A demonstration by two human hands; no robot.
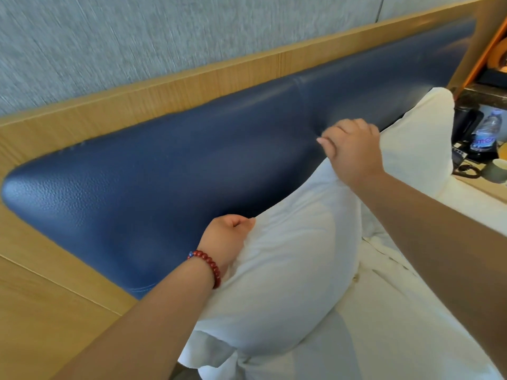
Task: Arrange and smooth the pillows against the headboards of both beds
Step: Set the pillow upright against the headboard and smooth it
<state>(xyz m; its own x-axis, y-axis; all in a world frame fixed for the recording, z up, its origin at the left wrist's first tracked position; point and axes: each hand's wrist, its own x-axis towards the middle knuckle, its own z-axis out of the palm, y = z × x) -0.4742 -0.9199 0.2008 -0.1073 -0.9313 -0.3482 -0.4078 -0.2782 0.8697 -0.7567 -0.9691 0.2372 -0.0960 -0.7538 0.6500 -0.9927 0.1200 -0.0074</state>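
Pillow, white and plump, lies on the bed with its upper edge at the blue padded headboard. In the head view I see my left hand, a red bead bracelet on its wrist, gripping the upper left corner. My right hand grips the top right edge, fingers curled. A second pillow leans on the headboard just beyond, near a water bottle.

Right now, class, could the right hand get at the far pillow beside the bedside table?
Probably yes. The right hand holds the near pillow by its top edge, and the far pillow stands by the headboard just beyond it, with nothing between them. It would need to let go first.
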